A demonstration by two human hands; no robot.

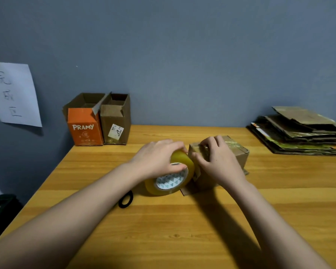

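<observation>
**Box taping: top strip on, left side in progress**

Left hand [159, 158] is gripping the tape roll [172, 181], fingers curled over the rim and thumb clamped on the near edge by the core. The roll is standing tilted on the table [182, 220], touching the left face of the small box [239, 158] at mid-table. Right hand [217, 162] is holding the box down, fingers bent over its top left edge and thumb pressing on the left face just beside the roll.

Progress, my read:
- A shiny strip is already running across the box top, so the top seam looks done.
- Tape seems to be going down the left face. I can't tell if it's joined to the roll, since the hands are hiding that spot.
- A flap is sticking out at the near bottom corner, so the underside may need a pass.
- Left to do: press flat, then cut or tear. No cutter is showing.

Around:
- Orange box [84, 129] and open brown box [115, 123] are standing far left, touching each other.
- A stack of flattened cardboard [303, 136] is sitting far right.
- A black ring [126, 199] is lying just near-left of the roll.
</observation>
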